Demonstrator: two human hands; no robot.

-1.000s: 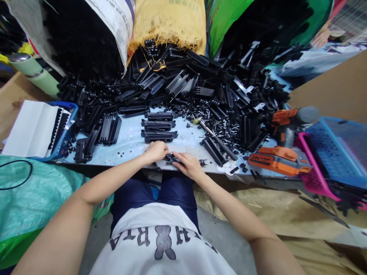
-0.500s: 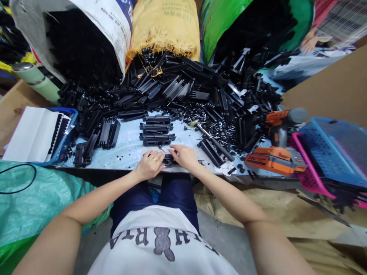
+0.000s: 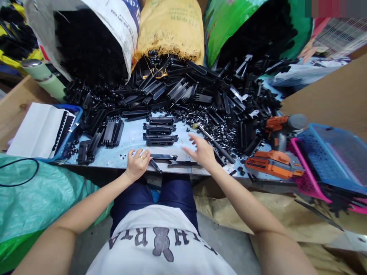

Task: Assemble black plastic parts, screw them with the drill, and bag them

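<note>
At the table's front edge my left hand (image 3: 138, 164), with a ring on one finger, is closed on the left end of a black hinged plastic part (image 3: 163, 157). One arm of that part angles out towards the edge. My right hand (image 3: 202, 151) hovers to the right of it, fingers spread, holding nothing. Another long dark strip (image 3: 183, 165) lies along the front edge between my hands. Just beyond, several black folded assemblies (image 3: 160, 139) are stacked in rows on the light blue tabletop (image 3: 132, 133).
Black parts (image 3: 172, 89) heap up at the back below a yellow sack (image 3: 172, 28). Loose screws (image 3: 219, 131) and a hammer (image 3: 215, 143) lie to the right. An orange cordless drill (image 3: 275, 152) stands beside a blue basket (image 3: 332, 152). Another person's hand (image 3: 308, 51) shows at far right.
My hands were together over the black part; now the right hand has let go and moved right, opening. My left hand has shifted slightly left, and the part now shows with an arm swung out.
</note>
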